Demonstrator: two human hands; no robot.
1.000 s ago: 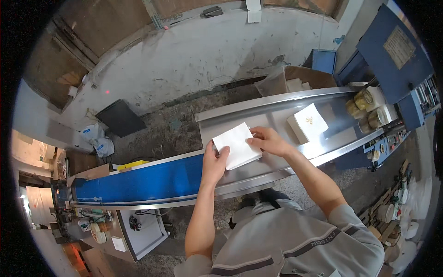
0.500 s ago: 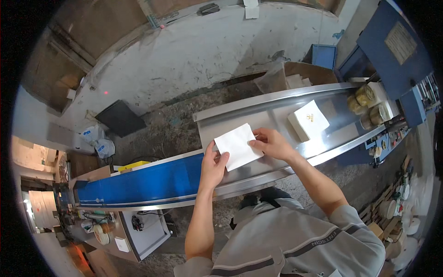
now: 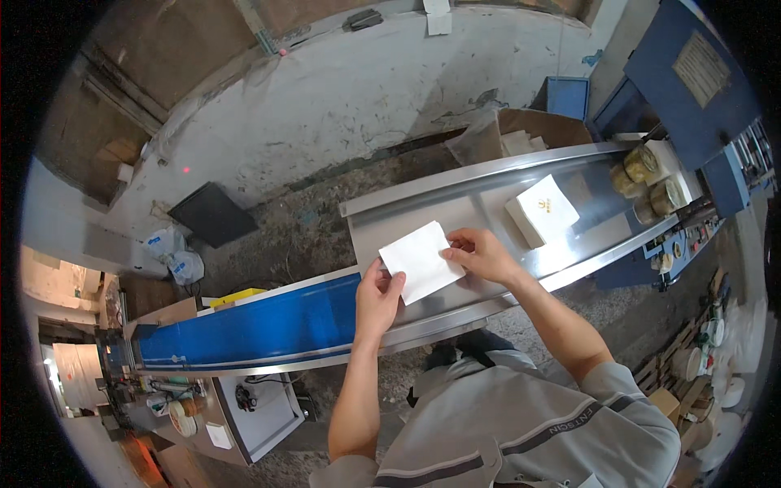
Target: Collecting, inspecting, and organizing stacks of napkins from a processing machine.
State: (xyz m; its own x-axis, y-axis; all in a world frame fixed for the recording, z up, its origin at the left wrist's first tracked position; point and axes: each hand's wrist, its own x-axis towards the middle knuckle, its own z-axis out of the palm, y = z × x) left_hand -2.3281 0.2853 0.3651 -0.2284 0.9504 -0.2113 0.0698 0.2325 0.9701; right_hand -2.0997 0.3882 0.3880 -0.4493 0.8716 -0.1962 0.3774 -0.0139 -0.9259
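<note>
A square stack of white paper napkins point(image 3: 423, 264) lies level between my two hands above the steel tray. My left hand point(image 3: 379, 294) grips its left side, thumb at the near corner and fingers along the left edge. On the right edge, my right hand point(image 3: 480, 254) pinches the napkins between thumb and curled fingers. A thicker block of white napkins point(image 3: 543, 210) with a small gold print on top stands on the steel tray point(image 3: 464, 207), right of my right hand.
Left of the tray runs a blue conveyor belt point(image 3: 252, 325). Blue machinery with brassy rollers point(image 3: 643, 163) stands at the tray's right end. An open cardboard box point(image 3: 545, 124) is behind the tray. A dark panel point(image 3: 213, 214) leans on the floor by the wall.
Almost nothing differs. The view has shifted slightly, and both hands keep their grip on the napkins in about the same place.
</note>
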